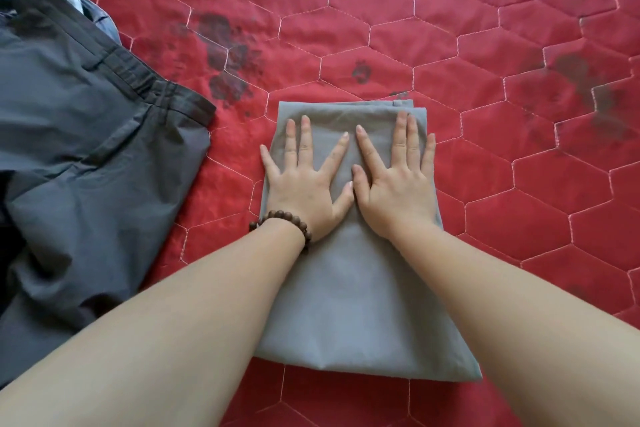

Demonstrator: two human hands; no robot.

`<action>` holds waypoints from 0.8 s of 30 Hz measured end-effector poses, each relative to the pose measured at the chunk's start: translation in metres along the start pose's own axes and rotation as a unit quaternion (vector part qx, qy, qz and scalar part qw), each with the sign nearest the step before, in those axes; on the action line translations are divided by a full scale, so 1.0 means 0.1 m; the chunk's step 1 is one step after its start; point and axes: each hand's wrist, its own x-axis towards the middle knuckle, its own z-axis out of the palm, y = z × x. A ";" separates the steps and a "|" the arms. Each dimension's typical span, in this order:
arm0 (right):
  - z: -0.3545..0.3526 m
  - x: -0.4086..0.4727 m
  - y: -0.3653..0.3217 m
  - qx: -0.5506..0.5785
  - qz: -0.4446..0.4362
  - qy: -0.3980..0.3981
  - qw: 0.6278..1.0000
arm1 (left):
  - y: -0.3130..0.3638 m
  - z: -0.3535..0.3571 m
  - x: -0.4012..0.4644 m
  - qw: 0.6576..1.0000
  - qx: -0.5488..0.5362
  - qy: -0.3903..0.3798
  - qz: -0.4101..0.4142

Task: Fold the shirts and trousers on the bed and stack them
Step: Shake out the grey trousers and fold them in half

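Where the frame cuts them off at the left, I see dark grey trousers point(86, 156) lying unfolded and rumpled on the red quilt point(485, 97), waistband toward the middle, with some blue cloth I can't make out beneath. Just right of them, the light grey folded garment point(349, 305) lies smooth, its long axis running away from me. My left hand point(304, 180) and right hand point(394, 184) press it flat, fingers straight and spread, gripping nothing.

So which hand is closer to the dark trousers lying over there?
Left. The left hand presses flat on the folded grey garment, on the side toward the dark trousers; the right hand presses beside it, farther away.
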 end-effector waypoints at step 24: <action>0.08 -1.80 -0.20 0.049 -0.026 -0.020 0.998 | 0.18 0.23 -1.75 0.999 0.049 -0.016 -0.001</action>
